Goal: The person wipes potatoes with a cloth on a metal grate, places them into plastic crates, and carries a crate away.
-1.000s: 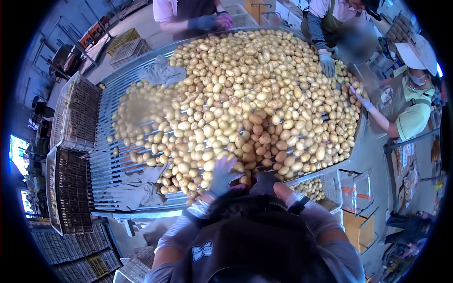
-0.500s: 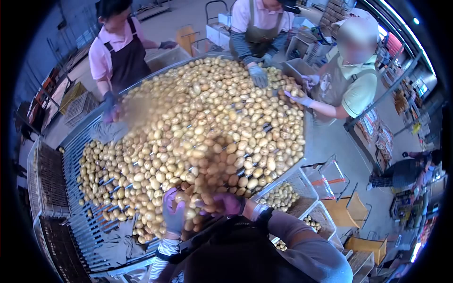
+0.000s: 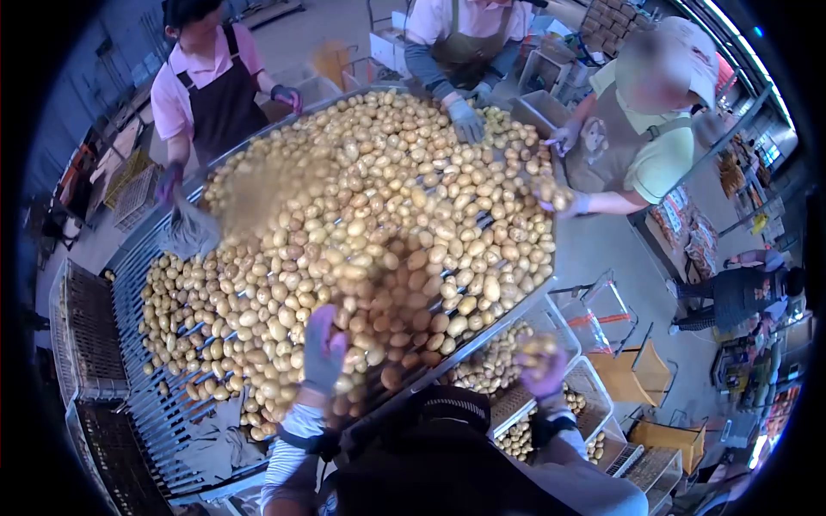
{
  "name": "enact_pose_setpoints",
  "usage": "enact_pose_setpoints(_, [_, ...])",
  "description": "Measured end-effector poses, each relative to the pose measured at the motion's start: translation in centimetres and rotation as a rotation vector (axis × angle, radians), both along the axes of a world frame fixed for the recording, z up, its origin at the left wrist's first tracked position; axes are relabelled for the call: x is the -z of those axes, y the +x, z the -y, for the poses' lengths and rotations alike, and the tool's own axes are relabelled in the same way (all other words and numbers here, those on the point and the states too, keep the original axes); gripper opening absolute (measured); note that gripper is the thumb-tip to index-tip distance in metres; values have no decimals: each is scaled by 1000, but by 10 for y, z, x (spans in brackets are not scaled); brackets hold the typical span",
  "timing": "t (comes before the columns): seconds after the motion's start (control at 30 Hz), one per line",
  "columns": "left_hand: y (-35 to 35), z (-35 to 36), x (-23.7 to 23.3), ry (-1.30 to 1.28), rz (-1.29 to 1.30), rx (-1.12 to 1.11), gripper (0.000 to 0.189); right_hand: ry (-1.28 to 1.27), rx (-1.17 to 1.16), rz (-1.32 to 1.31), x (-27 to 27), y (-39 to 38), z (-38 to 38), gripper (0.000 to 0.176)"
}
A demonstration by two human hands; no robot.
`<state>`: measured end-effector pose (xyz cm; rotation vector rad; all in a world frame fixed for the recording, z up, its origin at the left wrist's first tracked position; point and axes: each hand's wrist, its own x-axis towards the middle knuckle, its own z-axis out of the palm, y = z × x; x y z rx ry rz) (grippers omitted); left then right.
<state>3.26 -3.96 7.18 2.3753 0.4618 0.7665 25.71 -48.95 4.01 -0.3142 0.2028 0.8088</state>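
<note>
Potatoes (image 3: 344, 232) lie heaped over a slatted metal sorting table (image 3: 142, 344). My left hand (image 3: 323, 354), in a purple and grey glove, is over the near edge of the heap with thumb and fingers apart. No potato shows in it. My right hand (image 3: 545, 378), gloved alike, is out to the right, off the table, closed round a few potatoes (image 3: 538, 350). Below it stands a white plastic crate (image 3: 561, 325) partly filled with potatoes, with a second crate (image 3: 594, 383) close beside. Motion blurs the right fingers.
Three co-workers stand around the table's far side: one in a dark apron (image 3: 225, 95), another with grey gloves (image 3: 465, 120), one wearing a cap (image 3: 691, 50). A grey cloth (image 3: 215, 443) lies on the slats near left. Stacked crates (image 3: 90, 331) flank the left side.
My right hand has swung from the heap rightward over the crates with potatoes. My left hand stays near the heap and has opened. The far-left co-worker's hand and grey cloth have shifted.
</note>
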Motion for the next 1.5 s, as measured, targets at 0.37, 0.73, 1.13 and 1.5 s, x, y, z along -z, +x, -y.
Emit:
enact_pose_setpoints(0.37, [-69,-66,50,-251,-90,-253,62,-1321,821,-417,269,-130,293,49])
enact_pose_setpoints(0.73, [-23,-27,66,447,-494,106,58,-1577,381,1514,2,-14,-139,51])
enact_pose_setpoints(1.13, [-25,-42,87,519,-458,143,50,-821,235,2105,47,-54,-266,70])
enact_pose_setpoints(1.5, [-20,-33,79,461,-582,77,55,-900,-180,2205,71,-35,-259,74])
